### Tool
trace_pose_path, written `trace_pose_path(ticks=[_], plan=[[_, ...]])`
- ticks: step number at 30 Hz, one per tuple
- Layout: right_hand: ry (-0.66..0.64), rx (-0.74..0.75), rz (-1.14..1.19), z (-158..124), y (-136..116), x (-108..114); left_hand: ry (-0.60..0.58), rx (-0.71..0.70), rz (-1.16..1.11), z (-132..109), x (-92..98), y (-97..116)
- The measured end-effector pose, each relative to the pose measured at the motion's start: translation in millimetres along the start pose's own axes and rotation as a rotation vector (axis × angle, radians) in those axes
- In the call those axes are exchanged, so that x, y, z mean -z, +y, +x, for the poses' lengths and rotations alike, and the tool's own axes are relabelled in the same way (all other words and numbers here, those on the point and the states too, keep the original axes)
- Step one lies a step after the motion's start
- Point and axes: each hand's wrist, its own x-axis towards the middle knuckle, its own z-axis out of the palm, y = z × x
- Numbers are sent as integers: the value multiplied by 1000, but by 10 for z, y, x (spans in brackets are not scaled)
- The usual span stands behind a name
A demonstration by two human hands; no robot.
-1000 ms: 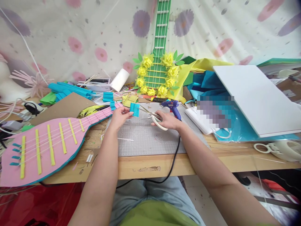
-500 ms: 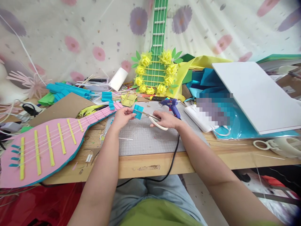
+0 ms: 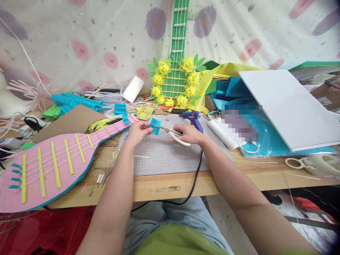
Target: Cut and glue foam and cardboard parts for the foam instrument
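Note:
My left hand pinches a small folded teal paper piece above the grey cutting mat. My right hand grips white-handled scissors whose blades reach left into the teal piece. Both hands hover over the far part of the mat, close together. A pink foam guitar with yellow strips lies just left of my left hand.
A blue glue gun lies behind my right hand, its black cord running off the table edge. A green guitar with yellow flowers leans on the wall. A white board, teal sheets and another pair of scissors are at the right.
The scissors' blades have closed in on the teal piece, which has dropped slightly and tilted. Both hands stay in nearly the same place.

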Motion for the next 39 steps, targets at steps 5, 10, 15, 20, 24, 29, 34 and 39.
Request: trace_pose_path(ticks=[5,10,15,20,24,29,34,39], plan=[[10,8,-29,9,27,-16,-10,-2,10,8,-5,-20],[9,-8,-35,9,17,-13,-2,8,-2,19,-7,-33],[8,-5,-36,19,39,-22,3,20,1,14,-3,-22],[24,-23,-44,12,22,-6,-7,-14,4,29,10,-50],[39,-27,-58,7,5,6,-1,-25,13,33,12,-62],[69,-39,-75,24,36,-1,17,-10,-13,25,-1,-58],[180,-211,-196,84,88,-115,72,-7,-111,37,-30,-77],[307,-247,-168,154,146,-232,101,39,-214,45,-98,-101]])
